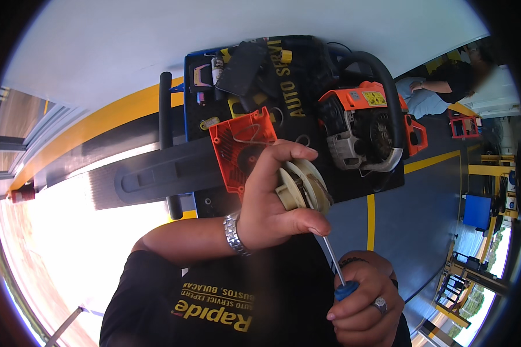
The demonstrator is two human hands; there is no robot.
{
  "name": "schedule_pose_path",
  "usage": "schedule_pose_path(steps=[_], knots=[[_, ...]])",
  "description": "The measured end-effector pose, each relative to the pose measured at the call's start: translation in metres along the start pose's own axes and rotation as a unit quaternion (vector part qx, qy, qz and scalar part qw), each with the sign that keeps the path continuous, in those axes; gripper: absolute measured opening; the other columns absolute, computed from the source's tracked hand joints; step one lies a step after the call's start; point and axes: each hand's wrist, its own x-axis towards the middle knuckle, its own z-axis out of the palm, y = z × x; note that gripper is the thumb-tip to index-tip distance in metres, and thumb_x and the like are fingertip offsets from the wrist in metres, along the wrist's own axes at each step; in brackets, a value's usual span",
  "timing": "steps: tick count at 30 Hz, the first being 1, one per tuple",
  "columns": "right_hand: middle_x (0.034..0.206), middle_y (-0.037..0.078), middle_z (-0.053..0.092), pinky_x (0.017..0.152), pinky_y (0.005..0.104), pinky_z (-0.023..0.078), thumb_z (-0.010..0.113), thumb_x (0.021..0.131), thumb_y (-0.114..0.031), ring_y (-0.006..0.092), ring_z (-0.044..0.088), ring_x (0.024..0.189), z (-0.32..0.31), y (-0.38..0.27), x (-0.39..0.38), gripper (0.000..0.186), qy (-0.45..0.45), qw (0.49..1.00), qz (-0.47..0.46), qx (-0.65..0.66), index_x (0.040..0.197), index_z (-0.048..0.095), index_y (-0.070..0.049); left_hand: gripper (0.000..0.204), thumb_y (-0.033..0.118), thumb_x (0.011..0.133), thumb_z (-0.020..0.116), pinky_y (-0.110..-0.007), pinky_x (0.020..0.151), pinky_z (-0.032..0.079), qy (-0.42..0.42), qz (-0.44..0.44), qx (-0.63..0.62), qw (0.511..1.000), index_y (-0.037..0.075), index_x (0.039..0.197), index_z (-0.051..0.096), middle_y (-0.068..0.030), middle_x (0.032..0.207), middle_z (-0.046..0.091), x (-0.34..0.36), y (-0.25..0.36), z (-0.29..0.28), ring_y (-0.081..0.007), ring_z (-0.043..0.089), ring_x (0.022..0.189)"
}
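Note:
My left hand, with a metal watch on its wrist, grips a cream plastic starter rope pulley between thumb and fingers, in front of my chest. My right hand is closed round the blue handle of a screwdriver. The shaft points up toward the pulley, and its tip reaches the left thumb; whether it touches the pulley is hidden. Just behind the left hand lies an orange starter cover with a thin cord on it. An orange and grey chainsaw body stands on the bench to the right.
The bench has a black printed mat. A black flat case and several small items lie at its back left. A long dark grey piece sticks out leftward past a black handle bar. Another person sits at far right.

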Motion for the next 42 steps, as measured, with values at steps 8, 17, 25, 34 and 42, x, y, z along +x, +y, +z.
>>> schedule_pose_path(steps=[8, 17, 25, 34, 42], knots=[[0.07, 0.003, 0.054, 0.055, 0.0296, 0.053, 0.068, 0.09, -0.034, 0.0144, 0.054, 0.055, -0.012, -0.033, -0.022, 0.028, 0.063, 0.983, 0.116, -0.125, 0.091, 0.053, -0.01, 0.101, 0.036, 0.061, 0.095, -0.035, 0.101, 0.041, -0.171, -0.138, 0.145, 0.965, 0.001, 0.134, 0.035, -0.0121, 0.126, 0.046, 0.013, 0.017, -0.007, -0.0186, 0.047, 0.119], [0.086, 0.005, 0.054, 0.069, 0.0359, 0.052, 0.064, 0.094, -0.039, 0.02, 0.057, 0.07, -0.052, -0.085, -0.06, 0.03, 0.184, 0.949, 0.221, -0.129, 0.099, 0.053, -0.011, 0.07, 0.021, 0.072, 0.084, -0.035, 0.1, 0.043, -0.239, -0.215, 0.207, 0.924, 0.003, 0.127, 0.044, -0.0119, 0.124, 0.05, 0.0, -0.016, 0.006, -0.022, 0.052, 0.116], [0.096, 0.007, 0.049, 0.073, 0.0373, 0.044, 0.056, 0.092, -0.059, 0.0206, 0.052, 0.084, -0.136, -0.077, -0.103, 0.048, 0.155, 0.952, 0.247, -0.09, 0.107, 0.051, -0.014, 0.046, 0.012, 0.08, 0.075, -0.037, 0.092, 0.05, -0.205, -0.111, 0.356, 0.905, 0.002, 0.121, 0.056, -0.0152, 0.117, 0.057, 0.002, -0.077, 0.039, -0.0292, 0.061, 0.109], [0.098, 0.014, 0.054, 0.069, 0.0391, 0.047, 0.062, 0.09, -0.047, 0.025, 0.055, 0.083, -0.176, -0.036, -0.157, 0.048, 0.138, 0.934, 0.309, 0.117, 0.112, 0.054, -0.005, 0.029, -0.001, 0.088, 0.061, -0.04, 0.088, 0.054, -0.087, -0.127, 0.509, 0.847, 0.002, 0.116, 0.056, -0.0185, 0.118, 0.062, -0.026, -0.116, 0.053, -0.0339, 0.064, 0.102], [0.09, 0.013, 0.054, 0.065, 0.0363, 0.046, 0.066, 0.088, -0.043, 0.0221, 0.053, 0.072, -0.176, -0.028, -0.158, 0.045, 0.14, 0.912, 0.326, 0.206, 0.109, 0.053, -0.005, 0.039, 0.02, 0.083, 0.074, -0.043, 0.08, 0.053, -0.113, 0.023, 0.636, 0.763, 0.002, 0.114, 0.057, -0.0171, 0.113, 0.064, -0.025, -0.122, 0.037, -0.0342, 0.065, 0.098]])
